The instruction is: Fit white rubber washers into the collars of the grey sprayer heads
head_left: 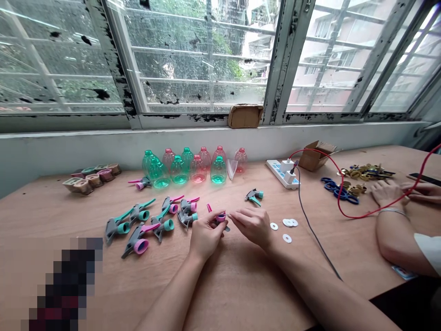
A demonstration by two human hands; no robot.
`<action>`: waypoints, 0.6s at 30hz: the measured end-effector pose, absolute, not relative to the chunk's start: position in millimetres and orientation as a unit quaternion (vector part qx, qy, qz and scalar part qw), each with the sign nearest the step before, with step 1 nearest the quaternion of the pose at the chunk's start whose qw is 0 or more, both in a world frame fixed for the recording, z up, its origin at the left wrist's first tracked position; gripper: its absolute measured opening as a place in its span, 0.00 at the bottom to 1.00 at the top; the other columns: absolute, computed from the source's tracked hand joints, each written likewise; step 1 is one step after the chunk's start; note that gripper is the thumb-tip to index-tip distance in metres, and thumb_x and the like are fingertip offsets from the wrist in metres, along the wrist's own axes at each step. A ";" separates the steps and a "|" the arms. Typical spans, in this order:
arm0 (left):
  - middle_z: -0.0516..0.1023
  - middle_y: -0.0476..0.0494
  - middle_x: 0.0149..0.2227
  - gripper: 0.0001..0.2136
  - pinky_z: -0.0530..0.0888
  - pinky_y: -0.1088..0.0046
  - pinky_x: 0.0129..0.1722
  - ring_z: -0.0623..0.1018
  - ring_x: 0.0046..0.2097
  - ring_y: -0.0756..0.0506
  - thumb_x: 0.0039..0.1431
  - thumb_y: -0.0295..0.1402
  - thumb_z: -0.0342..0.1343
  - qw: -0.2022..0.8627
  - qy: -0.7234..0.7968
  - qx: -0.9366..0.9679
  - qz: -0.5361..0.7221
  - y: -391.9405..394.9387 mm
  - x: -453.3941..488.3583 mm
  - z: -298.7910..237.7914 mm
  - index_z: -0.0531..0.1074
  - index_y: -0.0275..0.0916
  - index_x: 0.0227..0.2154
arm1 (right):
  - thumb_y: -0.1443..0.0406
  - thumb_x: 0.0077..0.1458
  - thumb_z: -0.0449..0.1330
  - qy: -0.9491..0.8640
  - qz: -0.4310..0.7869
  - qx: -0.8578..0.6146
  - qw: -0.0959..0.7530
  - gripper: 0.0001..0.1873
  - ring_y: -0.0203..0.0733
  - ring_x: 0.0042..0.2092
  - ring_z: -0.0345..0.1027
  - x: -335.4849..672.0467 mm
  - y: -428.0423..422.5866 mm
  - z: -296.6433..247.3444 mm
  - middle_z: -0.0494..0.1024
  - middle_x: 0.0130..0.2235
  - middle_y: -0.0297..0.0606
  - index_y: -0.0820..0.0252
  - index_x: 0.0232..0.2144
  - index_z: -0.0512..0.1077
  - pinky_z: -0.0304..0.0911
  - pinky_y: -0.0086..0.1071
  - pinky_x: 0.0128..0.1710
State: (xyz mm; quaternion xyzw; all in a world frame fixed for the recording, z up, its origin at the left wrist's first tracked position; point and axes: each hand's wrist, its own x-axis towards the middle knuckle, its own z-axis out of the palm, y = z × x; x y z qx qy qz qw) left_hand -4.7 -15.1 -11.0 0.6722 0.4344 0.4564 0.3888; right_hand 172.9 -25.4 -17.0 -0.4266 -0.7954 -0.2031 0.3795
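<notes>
My left hand (206,232) is closed around a grey trigger spray head (221,218) with a pink collar, turned so that the collar's opening faces up. My right hand (253,226) is pinched right beside that collar; a thin pale edge shows at its fingertips, too small to name. White ring washers lie to the right of this hand, one single washer (287,238) nearest me and a small overlapping group (290,222) behind it. Beyond my hands rests a grey and teal spray head (254,196). Several more spray heads (139,241), pink or teal, are spread out on the left.
Green and pink clear bottles (179,171) stand along the wall. A power strip (282,174) with a grey cable (315,239) and red cable (339,202) lies right. Another person's arm (392,230) rests near blue-handled scissors (339,191). Wrapped bundles (93,178) sit far left.
</notes>
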 end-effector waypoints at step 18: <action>0.79 0.47 0.36 0.17 0.73 0.72 0.35 0.76 0.32 0.48 0.54 0.30 0.55 0.170 0.445 0.787 0.393 -19.2 -16.3 9.7 0.70 0.41 0.47 | 0.60 0.56 0.60 -0.760 0.126 -0.449 0.453 0.10 0.36 0.28 0.67 213.8 -22.9 6.7 0.78 0.28 0.37 0.60 0.30 0.78 0.59 0.27 0.28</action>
